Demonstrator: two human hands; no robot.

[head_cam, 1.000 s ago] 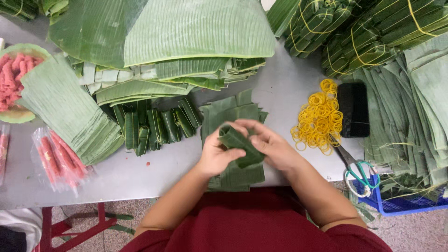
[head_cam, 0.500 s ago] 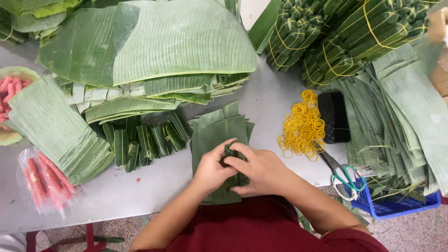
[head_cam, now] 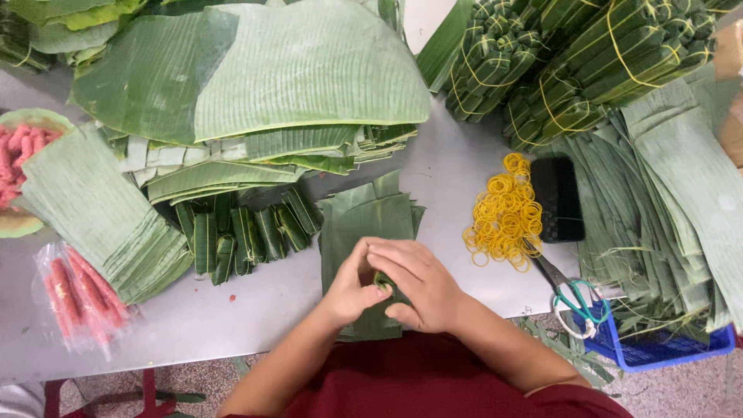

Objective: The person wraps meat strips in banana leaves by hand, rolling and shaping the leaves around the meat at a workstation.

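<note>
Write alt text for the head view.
Both hands, left hand and right hand, pinch a small folded banana-leaf piece over a stack of cut leaf squares on a grey table. Yellow rubber bands, scissors lie right.

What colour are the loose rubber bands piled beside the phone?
Yellow; the rubber bands show clearly in the head view.

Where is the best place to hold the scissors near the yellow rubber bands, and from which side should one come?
Grip the scissors by the green loop handles, probably coming from the table's near edge: the handles point that way, and the blades point up toward the rubber bands.
</note>
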